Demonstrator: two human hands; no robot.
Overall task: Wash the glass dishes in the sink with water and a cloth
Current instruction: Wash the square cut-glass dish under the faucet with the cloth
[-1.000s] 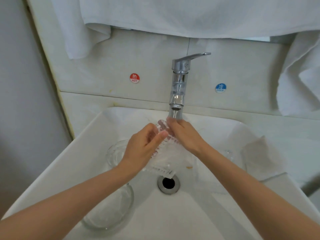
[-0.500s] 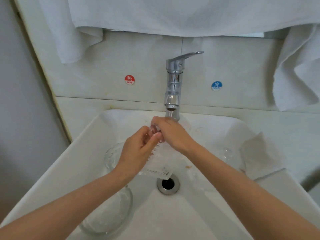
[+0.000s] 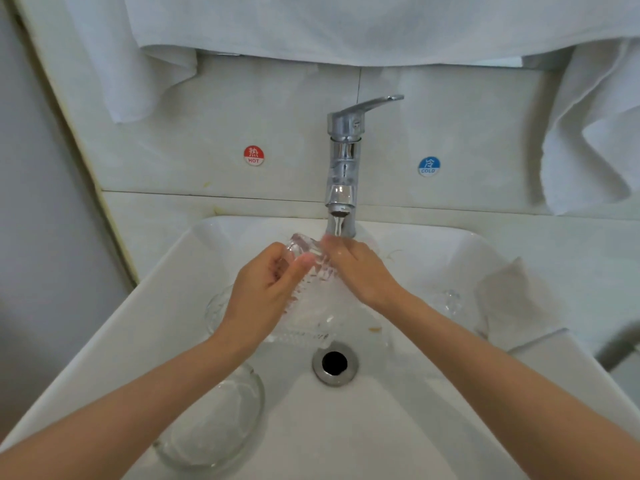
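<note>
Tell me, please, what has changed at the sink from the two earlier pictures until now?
The right hand slid left over the top end of the glass dish, covering it, then drew back right, so that end shows again. The left hand still grips the dish, water still runs from the tap, and the round bowl lies unmoved in the sink.

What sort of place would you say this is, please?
Probably a bathroom or washroom: a white basin under a running chrome tap, a HOT sticker and COLD sticker on the tiled wall, and white towels hanging above.
</note>
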